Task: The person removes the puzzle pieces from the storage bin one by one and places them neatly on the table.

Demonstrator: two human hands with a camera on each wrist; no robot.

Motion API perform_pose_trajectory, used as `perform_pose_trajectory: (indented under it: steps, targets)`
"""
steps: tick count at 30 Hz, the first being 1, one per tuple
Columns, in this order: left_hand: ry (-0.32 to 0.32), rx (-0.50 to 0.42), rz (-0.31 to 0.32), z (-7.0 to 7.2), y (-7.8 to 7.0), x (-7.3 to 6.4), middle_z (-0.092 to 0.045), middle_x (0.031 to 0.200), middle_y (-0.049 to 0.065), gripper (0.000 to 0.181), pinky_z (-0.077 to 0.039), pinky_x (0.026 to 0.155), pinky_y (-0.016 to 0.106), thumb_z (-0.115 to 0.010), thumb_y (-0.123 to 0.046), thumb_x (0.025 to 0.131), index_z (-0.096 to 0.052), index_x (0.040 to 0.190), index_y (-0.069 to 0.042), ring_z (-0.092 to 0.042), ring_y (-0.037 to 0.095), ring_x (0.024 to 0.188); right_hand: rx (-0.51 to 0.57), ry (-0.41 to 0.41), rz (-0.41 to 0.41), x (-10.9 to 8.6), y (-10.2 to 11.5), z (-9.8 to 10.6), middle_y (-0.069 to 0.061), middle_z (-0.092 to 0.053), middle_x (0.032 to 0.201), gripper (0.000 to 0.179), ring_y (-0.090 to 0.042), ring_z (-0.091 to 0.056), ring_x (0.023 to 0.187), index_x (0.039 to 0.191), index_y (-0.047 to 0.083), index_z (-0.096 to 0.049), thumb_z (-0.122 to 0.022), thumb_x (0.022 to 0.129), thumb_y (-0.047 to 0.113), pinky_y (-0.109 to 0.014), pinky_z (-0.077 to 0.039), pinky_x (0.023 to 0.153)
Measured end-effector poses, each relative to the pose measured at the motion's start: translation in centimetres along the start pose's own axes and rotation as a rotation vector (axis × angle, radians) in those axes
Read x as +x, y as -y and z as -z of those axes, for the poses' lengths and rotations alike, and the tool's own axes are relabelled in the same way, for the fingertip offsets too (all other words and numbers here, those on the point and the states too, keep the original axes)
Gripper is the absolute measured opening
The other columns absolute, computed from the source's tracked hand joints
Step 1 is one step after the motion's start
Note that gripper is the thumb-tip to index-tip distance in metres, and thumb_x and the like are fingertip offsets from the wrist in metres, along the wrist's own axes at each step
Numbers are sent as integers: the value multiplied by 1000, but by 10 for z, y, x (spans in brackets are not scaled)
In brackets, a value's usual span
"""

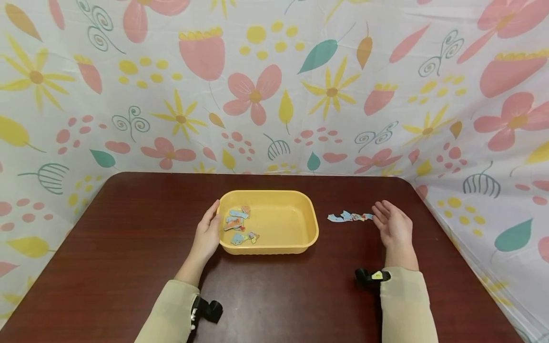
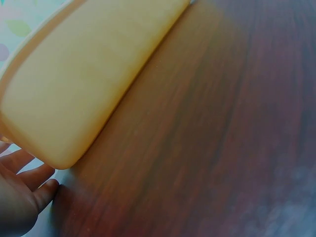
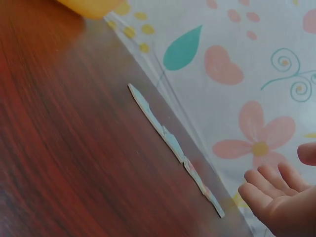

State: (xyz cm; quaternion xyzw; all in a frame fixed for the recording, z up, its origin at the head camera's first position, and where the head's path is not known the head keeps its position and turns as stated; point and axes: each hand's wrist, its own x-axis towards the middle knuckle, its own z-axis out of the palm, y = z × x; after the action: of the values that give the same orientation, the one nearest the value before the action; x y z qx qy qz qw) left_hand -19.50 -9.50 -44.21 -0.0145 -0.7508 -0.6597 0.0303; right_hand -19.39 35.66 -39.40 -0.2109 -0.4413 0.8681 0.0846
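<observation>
A yellow plastic basin stands on the table, with several small printed puzzle pieces lying at its left end. At that left end is my left hand, its fairly straight fingers against or very near the outer wall; the left wrist view shows the fingers beside the basin's corner. To the right of the basin, a few puzzle pieces form a flat, light-blue strip, also seen from low down as a thin row. Palm turned up, my right hand is at the strip's right end, holding nothing.
The dark brown wooden table ends at the back against a flower-printed cloth, which also hangs on both sides. A black camera mount sits on the left wrist and another camera mount on the right.
</observation>
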Motion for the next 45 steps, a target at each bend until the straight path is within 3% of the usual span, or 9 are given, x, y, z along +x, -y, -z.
perform_pose_trajectory:
  steps: [7, 13, 17, 24, 28, 36, 41, 45]
  targets:
    - [5, -16, -2, -1, 2, 0, -30, 153, 11, 46, -37, 107, 47, -33, -18, 103, -30, 149, -13, -37, 30, 135, 1, 132, -23, -9, -8, -13, 0, -71, 93, 14, -12, -69, 90, 102, 14, -64, -54, 96, 21, -38, -18, 114]
    - [12, -16, 2, -1, 1, -1, -30, 153, 11, 47, -38, 106, 48, -33, -19, 103, -29, 149, -13, -39, 32, 134, -93, 223, -19, -15, -18, -34, 0, -69, 100, 16, -14, -66, 102, 106, 14, -63, -52, 97, 21, -31, -43, 102]
    - [23, -21, 12, 0, 0, -2, -27, 155, 10, 47, -36, 107, 47, -32, -21, 104, -27, 150, -14, -36, 30, 136, -174, 272, 2, -21, -25, -52, 1, -67, 106, 20, -14, -62, 110, 113, 14, -60, -51, 97, 23, -28, -48, 96]
    - [23, -12, 14, 1, -1, -1, -25, 156, 6, 48, -31, 111, 46, -33, -23, 104, -26, 151, -14, -29, 26, 140, -329, 354, 23, -33, -36, -85, 3, -65, 109, 35, -12, -63, 108, 129, 7, -48, -47, 100, 25, -27, -49, 95]
    - [19, 1, 5, 2, 1, 1, -26, 155, 6, 47, -33, 110, 46, -33, -22, 104, -28, 150, -15, -31, 27, 139, -422, 397, 26, -37, -46, -103, -4, -62, 119, 43, -12, -64, 108, 135, 2, -42, -48, 99, 26, -30, -48, 96]
    - [10, -21, 19, 1, 1, 3, -30, 154, 9, 47, -45, 99, 47, -33, -20, 103, -28, 150, -15, -47, 32, 128, -526, 466, 13, -46, -70, -137, -11, -64, 119, 48, -11, -66, 100, 136, -6, -43, -52, 98, 24, -27, -52, 90]
    - [8, -17, 9, 1, 1, 3, -29, 154, 8, 47, -43, 102, 47, -34, -21, 103, -28, 150, -14, -44, 30, 130, -579, 502, 9, -49, -88, -156, -15, -65, 117, 48, -13, -67, 97, 132, -7, -46, -54, 97, 23, -31, -52, 91]
    - [-1, 8, -6, 2, 0, 2, -28, 154, 8, 47, -36, 108, 47, -33, -20, 103, -30, 149, -14, -35, 28, 136, -638, 524, 11, -54, -104, -173, -26, -57, 125, 43, -14, -67, 97, 129, -7, -49, -54, 96, 19, -35, -50, 94]
